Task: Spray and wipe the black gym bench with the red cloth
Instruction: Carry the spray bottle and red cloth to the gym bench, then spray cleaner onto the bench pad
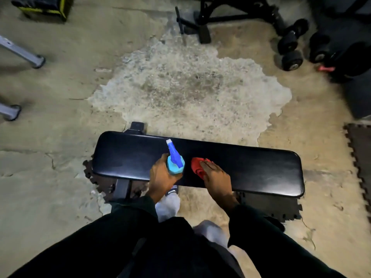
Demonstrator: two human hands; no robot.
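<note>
A: What were the hands doing?
B: The left hand (160,177) gripped the blue spray bottle (175,160), nozzle toward eleven o'clock. At its three o'clock, the right hand (215,175) lay flat, pressing the red cloth (197,164).
A: And the bench?
B: The black gym bench (251,167) lay crosswise underneath. Dumbbells (291,51) sat well beyond, around one o'clock.

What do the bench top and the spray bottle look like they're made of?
Bench top: likely vinyl or faux leather over padding; smooth black, glossy sheen, rounded edges. Spray bottle: apparently plastic; light blue body, darker blue trigger head, matte look.
</note>
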